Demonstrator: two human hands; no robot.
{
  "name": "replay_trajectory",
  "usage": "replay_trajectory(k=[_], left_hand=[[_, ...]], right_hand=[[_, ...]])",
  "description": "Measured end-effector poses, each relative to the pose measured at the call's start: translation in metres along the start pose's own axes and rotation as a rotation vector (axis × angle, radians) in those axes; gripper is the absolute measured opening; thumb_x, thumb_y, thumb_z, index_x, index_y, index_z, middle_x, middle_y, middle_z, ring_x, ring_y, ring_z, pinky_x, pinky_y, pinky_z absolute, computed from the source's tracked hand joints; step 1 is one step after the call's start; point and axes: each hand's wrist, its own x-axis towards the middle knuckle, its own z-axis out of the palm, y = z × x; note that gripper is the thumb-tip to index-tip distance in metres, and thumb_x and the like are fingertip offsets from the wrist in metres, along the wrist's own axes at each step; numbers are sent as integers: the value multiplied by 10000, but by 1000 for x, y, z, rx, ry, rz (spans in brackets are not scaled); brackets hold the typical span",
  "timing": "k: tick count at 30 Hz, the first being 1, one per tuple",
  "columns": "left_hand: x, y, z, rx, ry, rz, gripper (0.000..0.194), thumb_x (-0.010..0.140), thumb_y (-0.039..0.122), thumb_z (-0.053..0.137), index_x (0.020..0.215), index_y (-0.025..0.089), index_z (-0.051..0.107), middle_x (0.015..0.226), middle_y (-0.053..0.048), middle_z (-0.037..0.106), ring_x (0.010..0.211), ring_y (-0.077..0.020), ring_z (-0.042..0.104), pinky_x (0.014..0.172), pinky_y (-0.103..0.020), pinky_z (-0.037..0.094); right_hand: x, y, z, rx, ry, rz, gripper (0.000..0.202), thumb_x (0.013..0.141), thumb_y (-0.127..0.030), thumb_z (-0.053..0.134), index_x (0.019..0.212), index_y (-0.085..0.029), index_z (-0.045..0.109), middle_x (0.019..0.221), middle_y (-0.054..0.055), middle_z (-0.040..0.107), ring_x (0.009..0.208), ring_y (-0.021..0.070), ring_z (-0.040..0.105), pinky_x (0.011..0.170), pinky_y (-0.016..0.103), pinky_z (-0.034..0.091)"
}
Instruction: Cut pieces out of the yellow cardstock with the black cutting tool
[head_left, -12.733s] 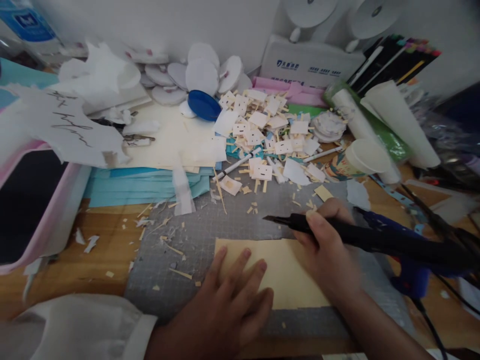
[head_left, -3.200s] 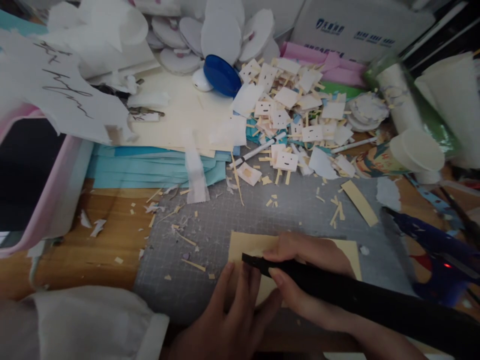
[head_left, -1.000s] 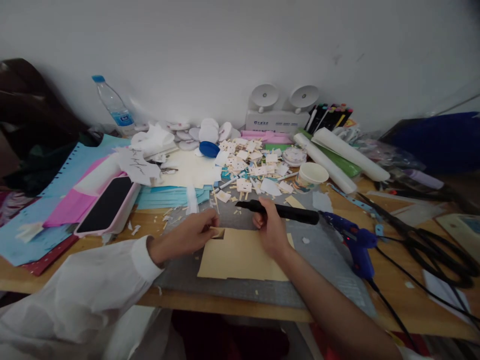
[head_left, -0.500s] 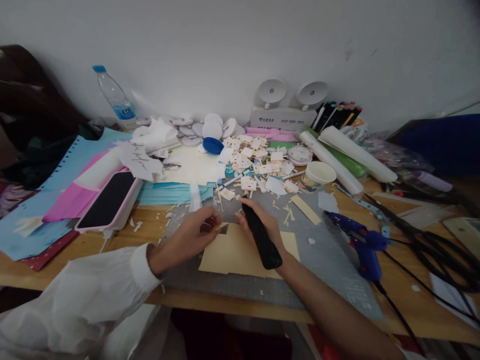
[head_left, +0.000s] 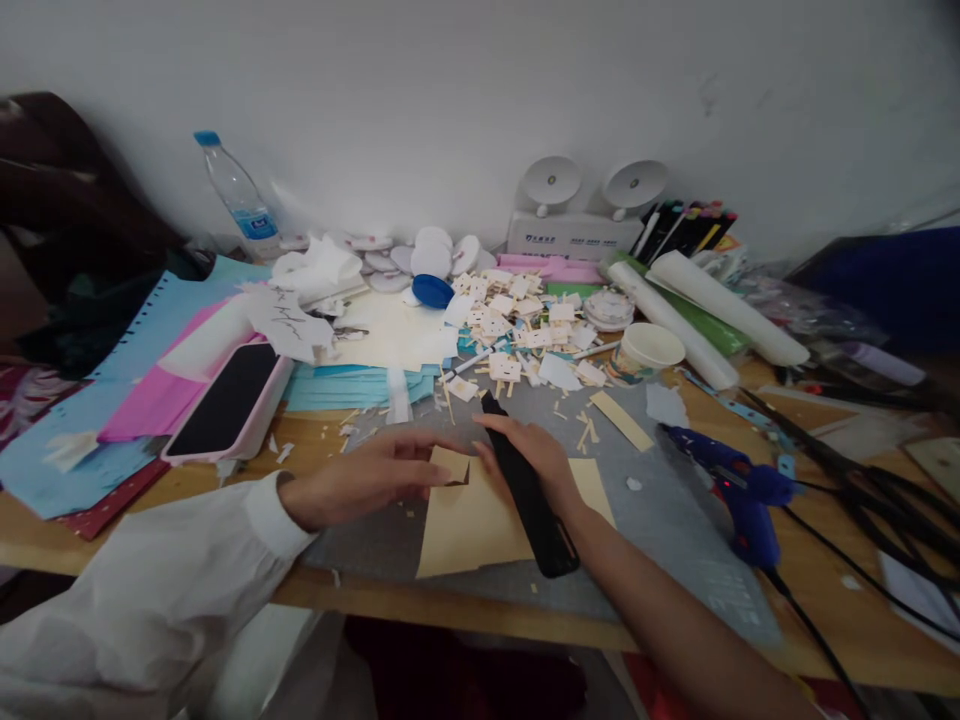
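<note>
Wrapped around a black utility knife (head_left: 525, 490), my right hand (head_left: 553, 462) hovers over a tan card sheet (head_left: 469, 532). The knife slants, with its narrow end away from me; I cannot make out the blade. My left hand (head_left: 375, 478) pinches a small tan card piece (head_left: 451, 461) between thumb and fingers, at the sheet's upper left corner. Beneath the sheet lies a grey cutting mat (head_left: 652, 560). Part of the sheet is hidden by my right hand and the knife.
Beyond the hands is a pile of small card figures (head_left: 517, 320), with a paper cup (head_left: 649, 350) to its right. A blue glue gun (head_left: 731, 485) and black scissors (head_left: 870, 480) lie at right. At left are a phone (head_left: 229, 400) and a water bottle (head_left: 240, 195).
My left hand has lifted the small card piece, which now shows in its fingers. The sheet has shifted slightly, and the knife has come a little nearer to me. The view has moved slightly.
</note>
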Motion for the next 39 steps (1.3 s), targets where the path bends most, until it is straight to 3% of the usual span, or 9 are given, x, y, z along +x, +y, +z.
replay_trajectory(k=[9,15,22,27,29,31,34,36,39], left_hand=[[9,3,-11,313,61,117,255,821,389,624,833,134,638,762,-21,638,674,-124,579,566,-207,429],[6,8,-26,469,198,191,204,791,349,647,756,148,639,648,5,627,597,-121,580,531,-203,433],[24,14,-47,593,508,342,376,830,357,591,1139,144,574,780,-55,711,707,-188,668,657,-303,539],[28,15,-35,777,725,514,480,875,305,544,1322,143,482,1271,-159,595,1118,-270,579,963,-450,455],[19,9,-21,904,696,607,404,896,302,531,1275,160,522,1300,-133,577,1205,-264,523,1033,-444,406],[8,-1,-5,988,535,611,338,912,311,536,1229,197,545,1223,-89,627,1145,-233,570,993,-398,452],[-8,-19,15,871,268,382,292,879,220,539,1170,221,569,1092,-37,692,921,-179,668,811,-305,540],[-17,-29,24,787,207,261,301,865,164,506,1151,223,582,1079,-25,703,894,-170,680,796,-298,541],[-30,-40,26,725,211,258,302,871,161,500,1149,239,587,1165,-18,680,1035,-180,650,900,-312,504]], right_hand=[[-1,-7,-2,-55,12,-82,247,889,-287,544,1091,-233,675,882,38,758,744,203,707,716,309,499],[-2,-7,-2,-75,-14,-83,241,907,-298,507,1077,-251,671,867,34,755,714,204,704,692,324,494],[0,-9,-6,-97,48,15,246,882,-275,532,1077,-216,670,865,40,759,661,226,697,656,336,504],[0,-9,-3,-103,71,112,227,866,-268,557,1049,-209,677,799,38,755,633,231,701,627,325,505],[-1,-8,-2,-85,85,135,221,865,-265,558,1045,-205,672,834,43,757,663,226,709,641,318,514],[-2,-8,-3,-51,84,143,225,875,-258,542,1057,-202,661,873,41,757,696,208,712,667,303,525],[-2,-10,-8,-3,59,117,227,887,-265,542,1072,-207,658,852,25,753,682,179,694,691,290,525],[-1,-10,-13,-27,56,69,221,885,-284,560,1059,-210,675,805,21,744,639,167,667,691,290,517],[1,-4,-21,-118,89,15,214,883,-303,570,1022,-214,706,685,11,703,553,149,618,671,284,501]])
